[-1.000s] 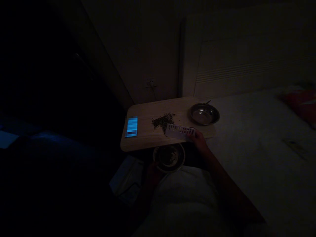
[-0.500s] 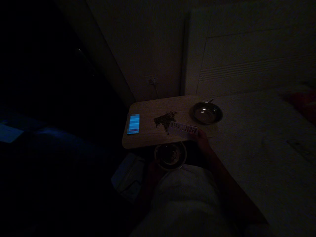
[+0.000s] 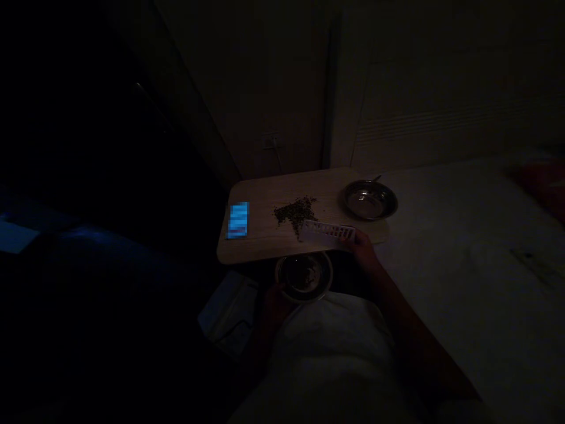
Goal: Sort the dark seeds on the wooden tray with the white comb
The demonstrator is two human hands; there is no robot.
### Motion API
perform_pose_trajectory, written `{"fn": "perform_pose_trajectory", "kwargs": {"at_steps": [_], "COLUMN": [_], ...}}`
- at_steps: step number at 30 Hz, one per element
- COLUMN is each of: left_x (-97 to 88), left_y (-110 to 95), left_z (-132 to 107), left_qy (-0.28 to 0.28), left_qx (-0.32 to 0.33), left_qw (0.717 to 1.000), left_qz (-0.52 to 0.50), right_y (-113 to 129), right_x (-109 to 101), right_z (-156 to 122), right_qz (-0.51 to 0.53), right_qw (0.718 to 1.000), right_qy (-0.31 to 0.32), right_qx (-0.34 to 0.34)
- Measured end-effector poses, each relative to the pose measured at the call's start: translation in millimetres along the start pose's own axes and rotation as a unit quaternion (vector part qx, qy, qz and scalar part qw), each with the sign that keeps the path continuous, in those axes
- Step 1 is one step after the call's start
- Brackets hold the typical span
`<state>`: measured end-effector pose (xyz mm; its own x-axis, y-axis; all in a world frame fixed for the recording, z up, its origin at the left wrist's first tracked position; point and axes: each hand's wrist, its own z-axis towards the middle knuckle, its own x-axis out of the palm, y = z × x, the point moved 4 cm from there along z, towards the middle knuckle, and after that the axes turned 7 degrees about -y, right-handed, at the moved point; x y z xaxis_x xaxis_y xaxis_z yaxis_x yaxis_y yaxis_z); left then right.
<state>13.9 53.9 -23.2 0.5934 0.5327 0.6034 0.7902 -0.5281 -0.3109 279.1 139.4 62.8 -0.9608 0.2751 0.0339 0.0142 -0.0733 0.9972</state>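
My right hand (image 3: 362, 250) is closed round the right end of a white plastic piece with a row of slots (image 3: 324, 233). That piece leans over the near side of a small wooden table (image 3: 260, 247), its left end touching or just above a spread of small dark bits (image 3: 296, 212). Below the table's near edge, my left hand (image 3: 277, 299) grips the left rim of a round metal bowl (image 3: 326, 287). Some dark matter lies inside this bowl; what it is cannot be made out. Most of the left fingers are lost in shadow.
On the table's right end stands a second metal bowl (image 3: 371, 203) with a utensil handle sticking out behind it. A lit, blurred phone-like screen (image 3: 238, 220) lies at the left end. A pale bed (image 3: 459, 253) adjoins on the right. A wall socket (image 3: 270, 140) holds a plugged cable.
The slotted piece has tilted slightly, so its slots show differently. Both hands stay nearly in place, and the bits and bowls look much the same.
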Motion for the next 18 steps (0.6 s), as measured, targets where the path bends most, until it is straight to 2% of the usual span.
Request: {"fn": "perform_pose_trajectory", "kwargs": {"at_steps": [8,18], "left_x": [-10.0,-6.9], "left_y": [-2,-2], "left_z": [8,6], "left_qy": [-0.002,-0.012], "left_qx": [0.026,0.015], "left_qw": [1.0,1.0], "left_qz": [0.005,0.025], "right_y": [4,-3], "right_x": [8,8], "right_z": [-3,-7], "right_qz": [-0.002,0.013], "right_qw": [1.0,0.998], "right_qy": [0.011,0.048], "right_qx": [0.013,0.04]}}
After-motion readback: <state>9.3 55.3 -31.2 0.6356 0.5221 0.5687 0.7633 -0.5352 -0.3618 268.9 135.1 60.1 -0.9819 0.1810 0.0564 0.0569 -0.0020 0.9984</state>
